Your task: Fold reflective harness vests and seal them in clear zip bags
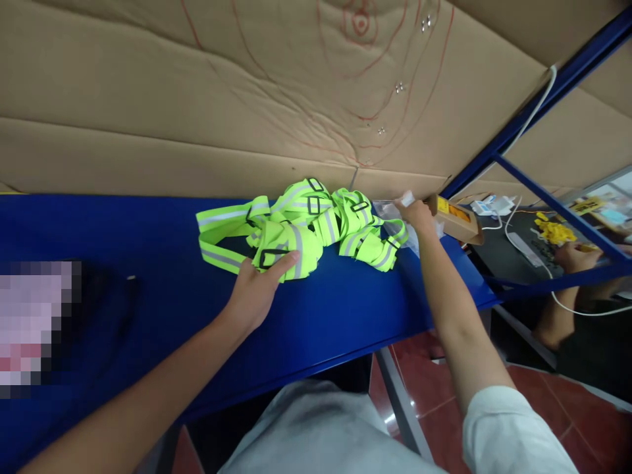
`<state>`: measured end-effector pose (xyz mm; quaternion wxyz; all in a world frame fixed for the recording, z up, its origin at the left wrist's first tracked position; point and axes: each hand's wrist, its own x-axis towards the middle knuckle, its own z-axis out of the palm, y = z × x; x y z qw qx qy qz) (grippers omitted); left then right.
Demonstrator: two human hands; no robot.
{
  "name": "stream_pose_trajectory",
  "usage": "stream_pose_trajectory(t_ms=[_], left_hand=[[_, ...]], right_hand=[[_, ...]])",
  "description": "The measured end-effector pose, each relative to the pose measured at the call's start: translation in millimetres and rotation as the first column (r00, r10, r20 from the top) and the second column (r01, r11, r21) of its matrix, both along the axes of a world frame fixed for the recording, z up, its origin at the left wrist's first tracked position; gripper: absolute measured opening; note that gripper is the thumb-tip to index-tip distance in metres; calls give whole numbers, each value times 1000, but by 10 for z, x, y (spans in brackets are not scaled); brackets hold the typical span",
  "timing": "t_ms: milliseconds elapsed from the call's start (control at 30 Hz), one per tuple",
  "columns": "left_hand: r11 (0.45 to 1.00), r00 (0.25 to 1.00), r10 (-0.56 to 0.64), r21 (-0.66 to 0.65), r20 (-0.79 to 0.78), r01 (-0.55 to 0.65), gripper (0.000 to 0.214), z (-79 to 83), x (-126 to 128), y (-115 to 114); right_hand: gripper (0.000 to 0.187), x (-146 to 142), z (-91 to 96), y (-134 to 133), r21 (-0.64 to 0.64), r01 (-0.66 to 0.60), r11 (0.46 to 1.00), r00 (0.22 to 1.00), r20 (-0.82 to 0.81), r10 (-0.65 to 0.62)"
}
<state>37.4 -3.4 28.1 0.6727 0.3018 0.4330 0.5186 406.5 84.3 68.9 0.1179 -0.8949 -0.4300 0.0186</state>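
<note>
A heap of neon yellow-green reflective straps (296, 234), with grey stripes and black buckles, lies on the blue table near the cardboard wall. My left hand (259, 283) grips the near left part of the heap, thumb on top beside a buckle; its other fingers are hidden beneath the straps. To the right of the heap, my right hand (415, 214) is closed on a crumpled clear plastic bag (386, 210), whose end sticks up past the fingers. The right-hand end of the straps lies just beside this bag.
A small cardboard box (457, 220) stands right of my right hand. The blue frame (557, 204) and a white cable (526, 125) border the right side. Beyond it, a co-worker's hand (577, 257) is near yellow pieces (555, 229). A blurred-out object (29, 316) lies left.
</note>
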Motion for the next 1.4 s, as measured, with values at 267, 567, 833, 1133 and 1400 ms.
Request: stream_pose_trajectory(t_ms=[267, 567, 833, 1133, 1400], left_hand=[[993, 991, -72, 103, 111, 60, 28, 88, -126, 115], [979, 953, -183, 136, 241, 153, 49, -19, -24, 101], [963, 991, -127, 236, -29, 131, 44, -176, -107, 146], [947, 954, -290, 171, 77, 274, 47, -163, -127, 148], [961, 958, -253, 148, 136, 233, 46, -121, -150, 181]], right_hand=[[27, -933, -82, -362, 216, -316, 924, 944, 166, 284], [8, -1858, -497, -849, 493, -741, 456, 416, -196, 888], [29, -1771, -501, -857, 695, -396, 600, 392, -463, 795], [23, -1741, -453, -932, 648, -697, 307, 365, -47, 930], [20, -1771, -480, -936, 595, -771, 228, 331, 67, 941]])
